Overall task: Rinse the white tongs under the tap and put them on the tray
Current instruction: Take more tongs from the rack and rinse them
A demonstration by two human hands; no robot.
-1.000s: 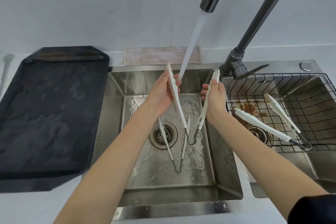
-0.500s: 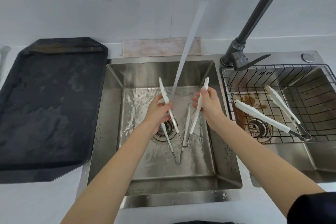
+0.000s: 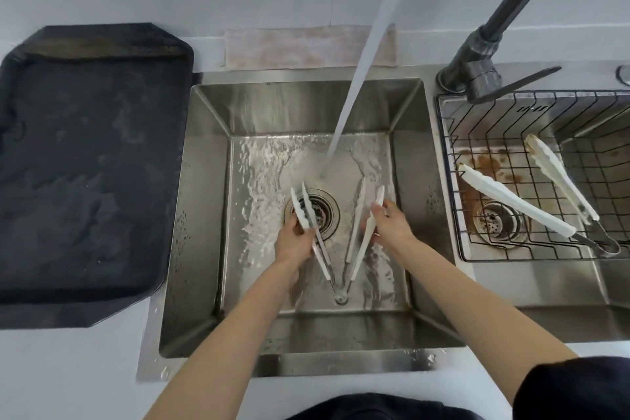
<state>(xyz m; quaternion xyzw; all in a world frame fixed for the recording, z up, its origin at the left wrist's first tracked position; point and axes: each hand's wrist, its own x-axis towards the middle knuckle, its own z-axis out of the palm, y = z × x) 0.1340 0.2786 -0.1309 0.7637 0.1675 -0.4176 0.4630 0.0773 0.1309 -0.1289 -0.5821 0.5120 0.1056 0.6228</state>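
Note:
White tongs (image 3: 358, 266) are spread in a V low in the left sink (image 3: 204, 215), over its wet floor. My left hand (image 3: 293, 245) grips the left arm and my right hand (image 3: 392, 228) grips the right arm. A second pair of white tongs (image 3: 356, 215) lies under them on the sink floor, its arms almost parallel to the held ones. The water stream (image 3: 358, 78) from the tap (image 3: 477, 54) lands on the sink floor just beyond the tips, not on the tongs. The black tray (image 3: 88, 164) sits on the counter left of the sink.
A wire basket (image 3: 450, 215) fills the right sink and holds another pair of white tongs (image 3: 511, 204). A drain (image 3: 324, 215) lies under the left tong tips. A cloth strip (image 3: 306, 48) lies against the wall behind the sink.
Both hands brought the held tongs down from under the stream to just above the sink floor, onto the pair lying there. The water keeps running.

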